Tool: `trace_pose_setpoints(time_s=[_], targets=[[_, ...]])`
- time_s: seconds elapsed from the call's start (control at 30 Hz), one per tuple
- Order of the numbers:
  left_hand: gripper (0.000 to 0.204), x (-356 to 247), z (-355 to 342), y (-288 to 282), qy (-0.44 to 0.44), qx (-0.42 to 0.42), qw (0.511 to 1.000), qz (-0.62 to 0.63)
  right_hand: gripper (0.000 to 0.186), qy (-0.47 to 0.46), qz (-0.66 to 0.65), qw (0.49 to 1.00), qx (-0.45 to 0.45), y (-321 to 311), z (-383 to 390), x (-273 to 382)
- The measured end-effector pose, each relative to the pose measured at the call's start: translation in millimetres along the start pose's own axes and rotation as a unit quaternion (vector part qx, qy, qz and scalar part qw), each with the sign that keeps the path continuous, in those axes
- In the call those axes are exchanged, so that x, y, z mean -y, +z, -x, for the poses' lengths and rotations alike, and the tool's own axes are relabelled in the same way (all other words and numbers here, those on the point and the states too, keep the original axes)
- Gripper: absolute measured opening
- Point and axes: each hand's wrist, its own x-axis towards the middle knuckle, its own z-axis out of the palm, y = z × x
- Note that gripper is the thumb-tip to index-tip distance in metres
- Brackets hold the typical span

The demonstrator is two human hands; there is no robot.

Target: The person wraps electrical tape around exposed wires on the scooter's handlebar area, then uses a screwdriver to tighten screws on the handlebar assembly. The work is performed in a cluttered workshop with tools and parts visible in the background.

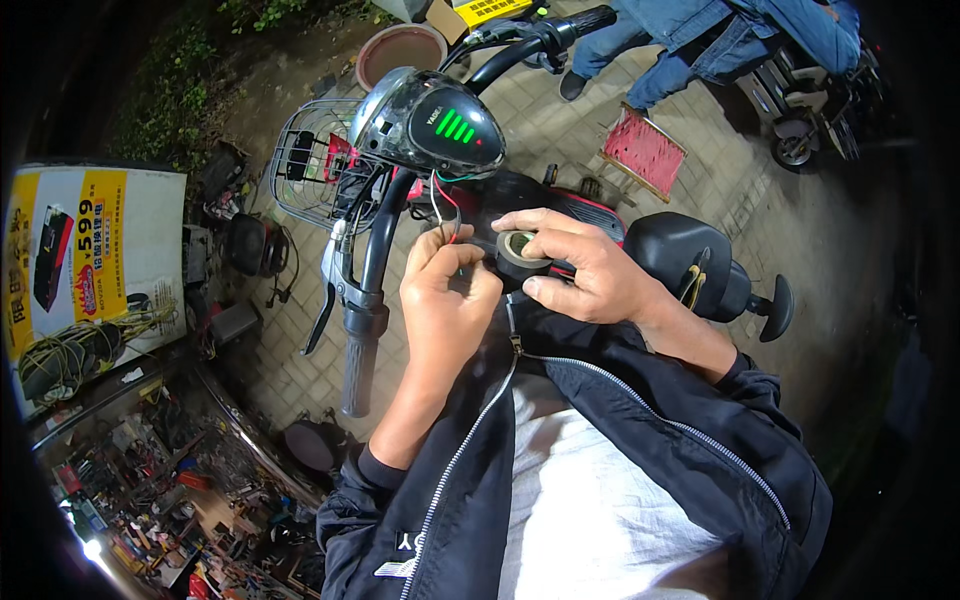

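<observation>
My left hand (450, 285) pinches thin wires (447, 205), red, white and green, that hang from beneath the scooter's display housing (440, 125). Green bars glow on that display. Between the fingers and thumb of my right hand (590, 268) is a roll of black tape (521, 256), held close beside my left fingertips. Whether a strip of tape runs from the roll to the wires is hidden by my fingers. The handlebar (385, 225) passes to the left of my hands, ending in a ribbed grip (358, 372).
A wire basket (300, 165) is fixed at the scooter's front. A black seat (675, 250) lies to the right, with a red-topped stool (645, 152) beyond. Another person in blue denim (700, 40) sits at the back. A cluttered tool tray (190, 500) fills the lower left.
</observation>
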Motion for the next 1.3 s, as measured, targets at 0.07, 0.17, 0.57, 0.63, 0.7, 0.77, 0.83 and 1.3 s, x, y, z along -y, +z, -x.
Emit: trace_pose_setpoints(time_s=[0.07, 0.17, 0.57, 0.63, 0.7, 0.77, 0.83, 1.3], targets=[[0.008, 5.4, 3.7, 0.5, -0.065, 0.007, 0.994, 0.084, 0.025, 0.017, -0.045, 0.999, 0.003, 0.4, 0.7, -1.2], [0.008, 8.5, 7.3, 7.7, -0.129, -0.001, 0.973, 0.191, 0.019, 0.037, -0.048, 0.998, -0.033, -0.6, 0.2, 1.2], [0.02, 6.4, 4.1, 2.8, 0.039, -0.048, 0.998, -0.014, 0.029, -0.001, 0.052, 0.998, -0.02, 0.6, -16.8, 3.4], [0.019, 5.7, 3.9, 2.7, 0.042, -0.048, 0.998, -0.025, 0.029, -0.006, 0.067, 0.998, -0.018, 1.4, -16.3, 4.9], [0.019, 4.8, 3.2, 2.4, 0.042, -0.043, 0.998, -0.032, 0.03, -0.008, 0.08, 0.997, -0.016, 2.1, -16.1, 6.4], [0.018, 3.5, 1.9, 1.4, 0.04, -0.035, 0.998, -0.033, 0.03, -0.02, 0.093, 0.995, -0.015, 1.1, -15.6, 7.9], [0.015, 0.3, 2.6, 3.2, 0.024, -0.041, 0.998, -0.028, 0.029, -0.034, 0.107, 0.994, -0.013, 1.3, -15.4, 8.5], [0.018, 19.5, 7.3, 2.4, -0.196, -0.041, 0.886, 0.417, 0.026, 0.143, -0.27, 0.952, -0.024, -3.3, -12.4, 4.2]])
